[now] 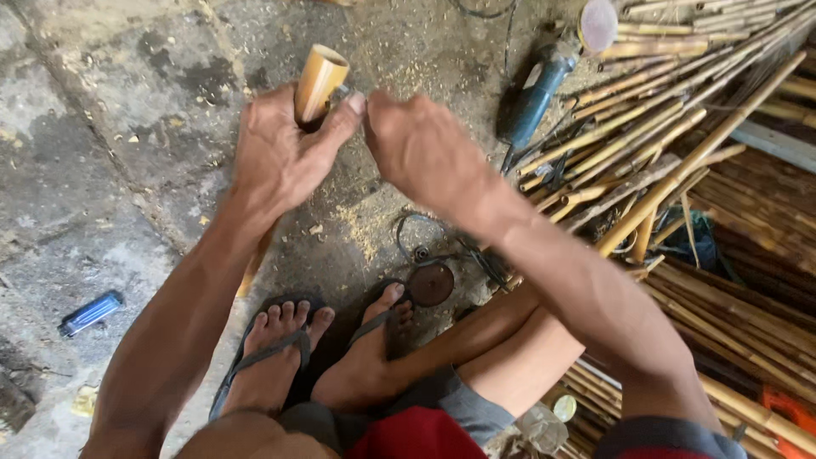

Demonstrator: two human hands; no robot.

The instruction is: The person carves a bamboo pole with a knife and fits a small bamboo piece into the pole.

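My left hand point(285, 157) grips the hollow bamboo tube point(320, 82), open end up, contents not visible. My right hand point(421, 149) is pinched at its rim; what it holds, I cannot tell.

The floor point(102, 170) was grey, cracked stone with sawdust point(357, 225) spread over it. A small blue lighter point(91, 312) lay at about eight o'clock. A blue power grinder point(544, 81) lay at one o'clock, next to a big pile of bamboo sticks point(680, 144) that filled the three o'clock side. A round dark disc point(431, 284) sat near the middle, just beside two feet in flip-flops point(272, 357) at six o'clock.
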